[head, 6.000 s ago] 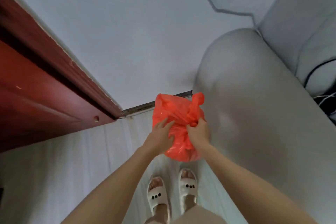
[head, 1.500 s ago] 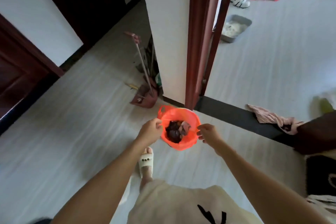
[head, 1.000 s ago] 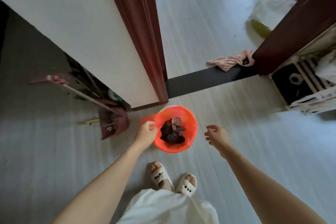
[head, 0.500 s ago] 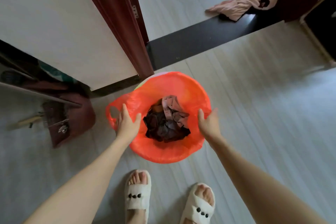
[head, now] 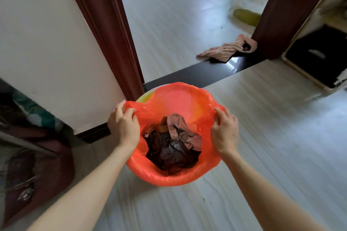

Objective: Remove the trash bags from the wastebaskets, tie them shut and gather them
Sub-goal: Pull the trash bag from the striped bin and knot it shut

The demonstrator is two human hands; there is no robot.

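**Two hands on one lined wastebasket**

One wastebasket (head: 145,97) stood on the pale floor (head: 272,137) at the foot of a dark red door frame (head: 105,30), lined with one orange trash bag (head: 180,99). Two hands worked its rim: the left hand (head: 123,125) pinched the bag's left edge, and the right hand (head: 224,133) curled its fingers over the right edge. A dark dustpan (head: 37,170) lay to the left, one pink cloth (head: 225,50) on the black threshold (head: 187,75) beyond. The bag was glossy and wrinkled, open at the top, holding crumpled dark wrappers (head: 169,150); only a yellow-green sliver of the basket showed.
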